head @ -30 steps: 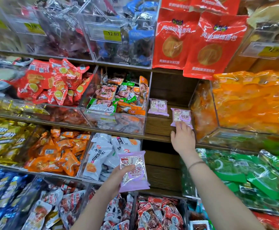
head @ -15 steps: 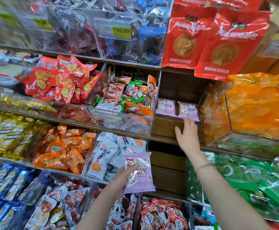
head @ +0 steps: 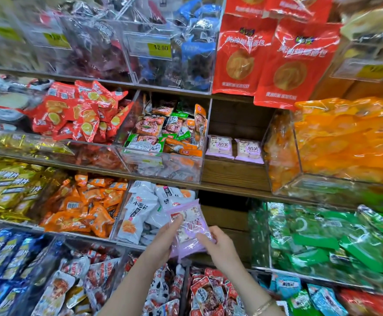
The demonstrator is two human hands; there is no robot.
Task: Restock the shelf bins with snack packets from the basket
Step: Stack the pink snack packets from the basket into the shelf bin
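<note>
A pink snack packet [head: 191, 226] with white print is held in front of the lower shelf. My left hand [head: 163, 241] grips its left side with the thumb on its face. My right hand [head: 220, 247] grips its right lower edge. Two matching pink packets [head: 220, 147] [head: 248, 151] stand side by side at the back of a bare wooden shelf slot [head: 231, 176] in the middle row. The basket is not in view.
Clear acrylic bins flank the slot: mixed green and orange packets [head: 163, 137] on the left, orange packets [head: 345, 142] on the right. Red bags [head: 275, 53] hang above. White packets [head: 145, 208] and green packets [head: 322, 242] fill bins below.
My right hand left the shelf slot, dropped down and took hold of the pink packet in my left hand. The second packet stays standing on the shelf.
</note>
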